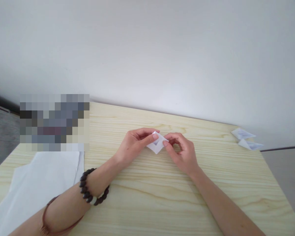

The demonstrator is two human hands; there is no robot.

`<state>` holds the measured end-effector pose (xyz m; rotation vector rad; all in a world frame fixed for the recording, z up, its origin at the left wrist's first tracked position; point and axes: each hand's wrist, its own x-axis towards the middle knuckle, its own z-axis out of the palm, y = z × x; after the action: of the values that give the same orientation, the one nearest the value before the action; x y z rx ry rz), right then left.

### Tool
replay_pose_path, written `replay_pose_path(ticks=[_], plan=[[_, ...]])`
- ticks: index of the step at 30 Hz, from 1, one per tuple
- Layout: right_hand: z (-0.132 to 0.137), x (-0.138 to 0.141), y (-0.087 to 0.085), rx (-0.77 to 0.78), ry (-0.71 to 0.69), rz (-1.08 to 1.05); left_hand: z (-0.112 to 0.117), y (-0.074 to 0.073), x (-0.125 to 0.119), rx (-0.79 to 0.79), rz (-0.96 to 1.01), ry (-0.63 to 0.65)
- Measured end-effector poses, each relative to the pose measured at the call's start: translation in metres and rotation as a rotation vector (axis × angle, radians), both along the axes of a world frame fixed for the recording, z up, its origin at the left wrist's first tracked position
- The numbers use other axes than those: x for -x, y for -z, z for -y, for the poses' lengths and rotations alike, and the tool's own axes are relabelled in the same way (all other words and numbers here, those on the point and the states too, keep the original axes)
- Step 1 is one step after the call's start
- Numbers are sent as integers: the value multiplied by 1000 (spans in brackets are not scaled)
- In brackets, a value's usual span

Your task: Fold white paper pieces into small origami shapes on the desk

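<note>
A small folded white paper piece [157, 144], diamond-shaped with an open pocket, is held just above the light wooden table [147, 193] near its middle. My left hand [134, 144] pinches its left corner between thumb and fingers. My right hand [182, 152] pinches its right corner with curled fingers. A dark bead bracelet and a thin brown band sit on my left wrist and forearm.
A stack of white paper sheets [39, 183] lies at the table's left. Two folded white paper pieces [245, 139] rest at the far right corner. A blurred-out patch [54, 123] sits at the back left. A white wall rises behind the table.
</note>
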<state>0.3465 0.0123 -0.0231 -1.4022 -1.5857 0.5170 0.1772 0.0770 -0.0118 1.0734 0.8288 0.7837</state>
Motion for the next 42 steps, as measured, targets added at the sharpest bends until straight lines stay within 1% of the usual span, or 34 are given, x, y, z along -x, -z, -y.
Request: replay_pose_path(ticks=[4,7,11,15,18,22,24,26,29,32,36,38,42], plan=[[0,0,-2,-8,-77,126,1,-2,0,-18,-11,6],[0,-1,-2,-43,-125,184,2,-2,0,-27,-16,-3],[-1,-1,-3,-75,-165,189,4,-1,0,-9,0,-12],[-1,0,-4,-72,-197,175,5,-2,0,26,41,-23],[1,0,-5,-35,-179,128,5,-4,0,-19,28,-12],[1,-2,-3,55,-83,10,3,-4,0,-87,43,57],[1,-4,-2,90,-28,-59,3,-3,0,-80,51,122],[1,-5,0,107,-11,-97,2,-1,0,-57,10,194],[1,-4,-1,113,-57,-104,2,0,0,-31,-99,243],[1,-4,-2,75,-106,-67,2,0,1,-32,-161,283],[2,-4,-3,40,-119,-46,4,-3,1,-18,-170,315],[1,-5,-3,50,-122,-70,4,-5,2,-28,-173,321],[1,-6,-3,88,-128,-107,2,-7,4,-76,-112,383]])
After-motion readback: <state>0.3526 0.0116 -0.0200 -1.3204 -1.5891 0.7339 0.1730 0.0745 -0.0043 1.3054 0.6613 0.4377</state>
